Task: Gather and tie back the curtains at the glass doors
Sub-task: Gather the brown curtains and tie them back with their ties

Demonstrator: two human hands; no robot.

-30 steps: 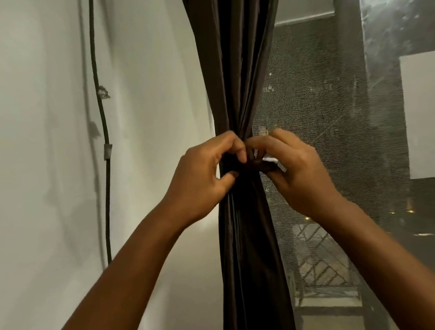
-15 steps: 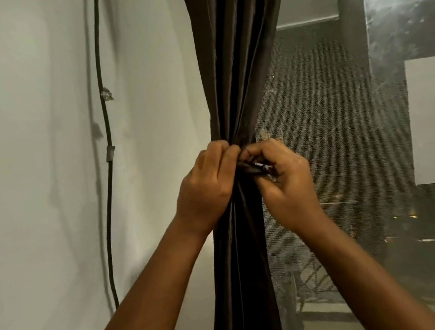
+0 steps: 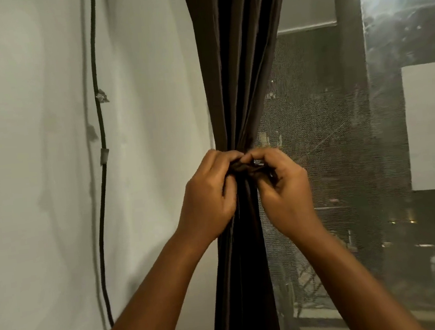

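Dark curtain (image 3: 232, 82) gathered into narrow bunch, hanging between white wall (image 3: 38, 183) and mesh-screened glass door (image 3: 322, 127). Left hand (image 3: 209, 195) and right hand (image 3: 283, 187) meeting at cinched waist, fingers curled, pinching dark tie band (image 3: 248, 166). Black cable (image 3: 101, 139) down wall, well left.

The curtain (image 3: 238, 68) runs out of frame at top and bottom, so neither its rail nor its hem shows. The tie (image 3: 246, 166) is mostly buried under the fingertips of the left hand (image 3: 209, 195) and right hand (image 3: 284, 187); its knot cannot be made out. The black cable (image 3: 103, 176) leaves the top edge. Beyond the mesh screen (image 3: 314, 127), outside shapes stay murky.
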